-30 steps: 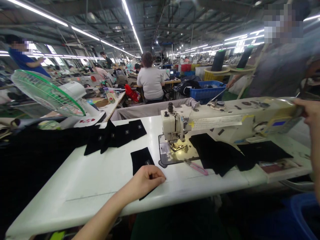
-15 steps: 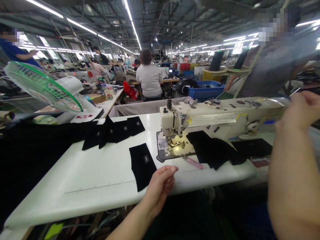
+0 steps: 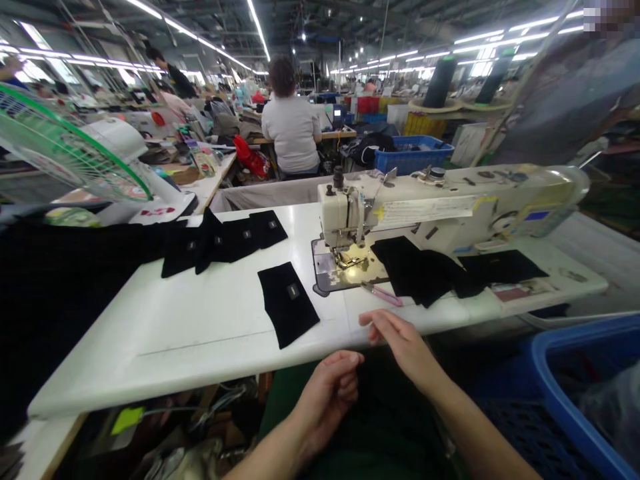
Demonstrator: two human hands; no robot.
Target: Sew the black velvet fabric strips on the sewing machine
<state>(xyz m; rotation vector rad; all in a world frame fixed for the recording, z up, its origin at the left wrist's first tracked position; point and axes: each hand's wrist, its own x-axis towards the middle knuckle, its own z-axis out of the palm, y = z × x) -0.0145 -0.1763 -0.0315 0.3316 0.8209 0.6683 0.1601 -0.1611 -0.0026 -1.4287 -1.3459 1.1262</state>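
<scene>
Far left: a green-guarded fan and a dark fabric heap sit on the white surface. Next comes a row of overlapping black pieces, each with a small label. To their right a single black piece lies flat, label up, near the front edge and apart from both hands.

Left hand: below the front edge, fingers loosely curled, holding nothing.

Right hand: just right of it, at the edge of the surface, fingers stretched and slightly spread, empty. Cannot tell whether the tips touch the surface.

A pink tool lies near those fingertips, beside the needle plate. The sewing machine stands behind, with more black fabric under its arm.

Far right: a blue bin, lower than the surface.
</scene>
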